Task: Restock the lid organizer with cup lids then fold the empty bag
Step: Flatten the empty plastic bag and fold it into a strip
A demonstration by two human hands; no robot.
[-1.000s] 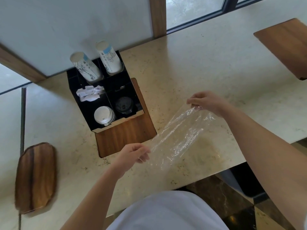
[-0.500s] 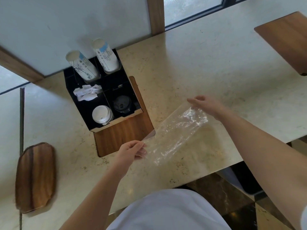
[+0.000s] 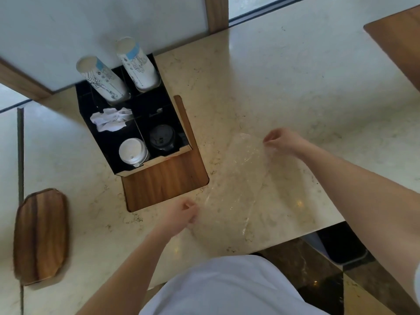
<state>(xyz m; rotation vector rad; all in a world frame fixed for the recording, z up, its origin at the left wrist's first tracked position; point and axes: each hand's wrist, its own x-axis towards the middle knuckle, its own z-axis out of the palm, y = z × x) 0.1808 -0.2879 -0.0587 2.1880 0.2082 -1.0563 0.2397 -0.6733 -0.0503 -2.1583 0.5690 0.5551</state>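
A clear empty plastic bag [image 3: 241,183] lies spread flat on the marble counter, right of the organizer. My left hand [image 3: 181,214] pinches its near left end. My right hand [image 3: 281,140] pinches its far right end. The black lid organizer [image 3: 134,133] stands on a wooden board [image 3: 166,180]. Its front compartments hold a stack of white lids [image 3: 133,151] and a stack of black lids [image 3: 161,137]. A crumpled white paper [image 3: 111,119] fills a middle compartment.
Two stacks of paper cups [image 3: 102,80] lean out of the organizer's back compartments, against a white wall panel. A wooden tray [image 3: 41,235] lies at the left, another wooden board [image 3: 400,42] at the far right. The counter's front edge runs just past the bag.
The bag was held stretched above the counter; now it lies flattened and wider on the surface. Both hands came down with it, and the view has shifted slightly.
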